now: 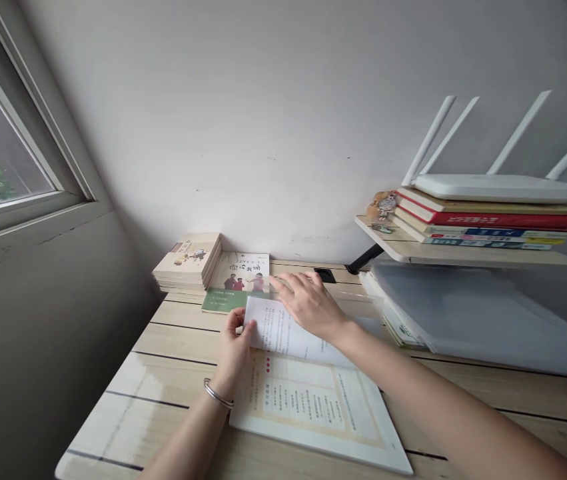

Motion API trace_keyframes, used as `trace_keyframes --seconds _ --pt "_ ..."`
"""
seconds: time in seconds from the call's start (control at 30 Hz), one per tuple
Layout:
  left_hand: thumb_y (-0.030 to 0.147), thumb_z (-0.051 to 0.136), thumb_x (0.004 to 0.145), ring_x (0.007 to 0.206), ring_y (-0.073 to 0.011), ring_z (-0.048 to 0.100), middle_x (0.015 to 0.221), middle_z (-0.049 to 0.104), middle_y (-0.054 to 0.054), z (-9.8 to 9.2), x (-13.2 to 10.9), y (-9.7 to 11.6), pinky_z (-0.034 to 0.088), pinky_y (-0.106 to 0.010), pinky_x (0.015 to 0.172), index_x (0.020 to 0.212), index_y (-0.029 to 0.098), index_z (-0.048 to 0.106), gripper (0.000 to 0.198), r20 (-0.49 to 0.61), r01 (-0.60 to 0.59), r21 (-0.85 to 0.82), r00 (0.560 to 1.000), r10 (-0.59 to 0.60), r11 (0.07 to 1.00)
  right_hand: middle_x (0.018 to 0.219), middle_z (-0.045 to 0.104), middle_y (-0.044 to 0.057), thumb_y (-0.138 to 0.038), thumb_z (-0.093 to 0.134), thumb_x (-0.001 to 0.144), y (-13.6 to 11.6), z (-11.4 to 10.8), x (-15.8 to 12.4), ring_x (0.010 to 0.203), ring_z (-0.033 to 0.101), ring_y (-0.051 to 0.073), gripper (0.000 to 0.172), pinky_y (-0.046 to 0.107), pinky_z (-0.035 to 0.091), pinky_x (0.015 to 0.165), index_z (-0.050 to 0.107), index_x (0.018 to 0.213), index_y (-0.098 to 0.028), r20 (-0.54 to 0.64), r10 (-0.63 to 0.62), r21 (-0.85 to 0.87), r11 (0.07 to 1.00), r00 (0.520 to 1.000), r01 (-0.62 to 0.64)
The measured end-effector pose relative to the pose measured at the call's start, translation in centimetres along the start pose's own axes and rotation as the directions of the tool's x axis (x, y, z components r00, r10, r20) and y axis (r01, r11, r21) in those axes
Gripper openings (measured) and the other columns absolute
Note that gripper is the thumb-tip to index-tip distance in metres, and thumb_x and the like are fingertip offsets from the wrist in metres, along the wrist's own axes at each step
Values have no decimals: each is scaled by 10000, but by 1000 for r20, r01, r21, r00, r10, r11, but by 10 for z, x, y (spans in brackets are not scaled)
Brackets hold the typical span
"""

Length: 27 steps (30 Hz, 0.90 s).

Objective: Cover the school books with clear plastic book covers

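Note:
An open booklet (313, 413) with printed columns of text lies on the desk in front of me. Over its upper half is a white printed page (273, 327); whether it is bound in or loose I cannot tell. My left hand (236, 340), with a silver bangle at the wrist, pinches the left edge of this page between thumb and fingers. My right hand (310, 303) is stretched out over the page's upper part, palm down, fingers apart and pointing left. Its palm hides some of the print. Just beyond both hands lies a green-and-white book (238, 280) with drawn figures.
A stack of books (188, 260) stands at the back left by the wall. On the right, a raised shelf (413, 252) carries more books (493, 220) and a white router (503, 187). Beneath it are translucent plastic folders (483, 320). A window (3, 147) is at left.

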<state>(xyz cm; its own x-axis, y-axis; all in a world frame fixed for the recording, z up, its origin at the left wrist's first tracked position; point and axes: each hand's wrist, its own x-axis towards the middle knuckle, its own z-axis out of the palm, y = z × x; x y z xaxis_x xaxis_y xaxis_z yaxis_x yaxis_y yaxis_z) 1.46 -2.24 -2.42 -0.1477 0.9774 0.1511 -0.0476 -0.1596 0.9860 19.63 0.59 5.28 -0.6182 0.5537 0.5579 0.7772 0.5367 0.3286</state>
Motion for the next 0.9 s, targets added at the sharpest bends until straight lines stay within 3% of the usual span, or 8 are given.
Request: trace_keyframes --seconds 0.1,0.23,0.33,0.5,0.6,0.7,0.8,0.9 --pt "319 605 730 718 -142 518 787 600 -32 0 1 -3 406 -237 633 894 166 576 226 0 -14 3 1000 14 1000 1111 598 120 -127 438 873 5 -2 4 911 530 226 409 386 325 848 481 1278 -161 -2 -92 -40 995 996 92" --pt "328 608 735 714 -139 511 793 593 -29 -1 2 -8 408 -234 633 912 169 568 241 4 -16 -6 1000 16 1000 1258 530 138 -190 478 853 7 -5 8 996 514 261 467 416 350 859 445 1319 -178 47 -199 -15 980 979 199" --pt "355 620 719 717 -139 504 780 578 -20 -1 2 -8 398 -230 639 899 176 567 260 2 -23 -4 1000 24 1000 1324 484 157 -147 465 849 6 -4 10 998 531 257 483 417 381 835 436 1329 -183 60 -210 -7 978 976 210" --pt "375 617 706 709 -142 497 763 569 -16 -1 1 -4 386 -233 642 871 182 565 259 3 -11 16 1000 11 1000 1239 569 118 -69 349 895 9 0 16 856 586 186 446 332 436 720 471 1299 -215 95 -173 -15 984 980 175" --pt "354 595 728 714 -141 493 769 564 -15 -1 1 -4 382 -232 644 878 186 561 228 10 -15 28 1000 15 999 1161 613 95 -27 384 862 12 -1 22 881 593 182 482 299 444 713 500 1285 -228 134 -105 66 993 985 97" --pt "330 590 728 701 -138 484 756 556 -12 -1 2 -6 380 -234 641 858 186 558 197 1 -31 35 1000 31 999 1103 633 59 -37 441 839 13 -6 31 909 594 171 471 271 450 726 554 1237 -263 197 -8 262 964 980 -45" --pt "305 591 721 695 -138 482 744 559 -11 0 3 -7 382 -238 645 830 185 558 165 -17 -55 44 998 55 998 1038 661 22 -122 505 847 16 -11 44 884 605 153 350 260 455 746 630 1133 -282 320 1 494 853 947 -168" --pt "291 587 724 703 -139 488 752 567 -11 0 3 -7 386 -240 656 830 186 559 152 -22 -63 46 998 64 997 1011 688 6 -160 519 845 21 -15 56 854 619 142 268 253 455 759 683 1028 -267 437 21 600 738 899 -309"
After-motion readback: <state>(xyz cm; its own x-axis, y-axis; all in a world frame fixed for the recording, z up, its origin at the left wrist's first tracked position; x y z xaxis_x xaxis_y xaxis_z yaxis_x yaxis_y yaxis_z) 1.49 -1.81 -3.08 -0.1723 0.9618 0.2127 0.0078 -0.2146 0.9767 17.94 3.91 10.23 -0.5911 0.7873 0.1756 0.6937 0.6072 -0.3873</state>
